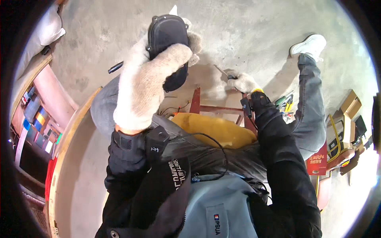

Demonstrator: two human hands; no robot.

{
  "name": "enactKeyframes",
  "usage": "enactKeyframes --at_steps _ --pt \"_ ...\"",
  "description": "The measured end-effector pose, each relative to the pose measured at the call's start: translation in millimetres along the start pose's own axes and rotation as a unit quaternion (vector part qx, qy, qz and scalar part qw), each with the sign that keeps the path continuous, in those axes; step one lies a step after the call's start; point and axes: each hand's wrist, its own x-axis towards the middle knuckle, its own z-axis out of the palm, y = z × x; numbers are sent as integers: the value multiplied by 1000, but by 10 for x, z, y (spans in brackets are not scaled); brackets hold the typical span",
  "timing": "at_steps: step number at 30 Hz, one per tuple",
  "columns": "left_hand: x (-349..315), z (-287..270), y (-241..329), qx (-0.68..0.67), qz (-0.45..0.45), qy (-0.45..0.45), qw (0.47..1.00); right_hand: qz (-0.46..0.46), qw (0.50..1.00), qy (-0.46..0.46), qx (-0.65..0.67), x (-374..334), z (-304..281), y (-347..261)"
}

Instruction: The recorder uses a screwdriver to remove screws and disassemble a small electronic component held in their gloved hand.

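My left hand [147,83], in a white knit glove, is raised close to the camera and grips a dark grey, rounded plastic housing [166,37] with small tabs on its rim. My right hand [243,82], also gloved, reaches down toward the concrete floor and holds a thin screwdriver [222,72] with its tip pointing up and left. Both forearms wear black sleeves with small black devices strapped at the wrists. I am seated, with my grey-trousered legs spread and a white shoe [308,44] at the upper right.
A red wooden stool [206,107] with a yellow cushion [214,129] sits between my legs. A black tool [115,67] lies on the floor at left. Green-handled tools [285,101] and cardboard boxes [349,105] stand at right. A pink pillar and a wooden ledge run along the left.
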Motion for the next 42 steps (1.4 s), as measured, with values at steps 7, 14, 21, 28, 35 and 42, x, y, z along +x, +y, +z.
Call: enactKeyframes --at_steps 7,14,21,28,35,42 --pt "26 -56 -191 43 57 13 997 -45 996 79 11 -634 -400 -267" --pt "29 -180 -573 -39 67 -97 992 -168 974 128 78 -1859 -347 -1030" --pt "-369 -94 -669 -105 6 -93 990 -225 960 144 83 -2514 17 -1245" --pt "-651 -5 -590 -215 23 -102 971 -234 957 163 54 -2778 221 -1289" --pt "-646 -43 -590 -206 27 -146 967 -245 950 193 12 -2838 295 -1284" --pt "-562 -55 -660 -202 45 -140 968 -270 943 195 -2 -2835 332 -1273"
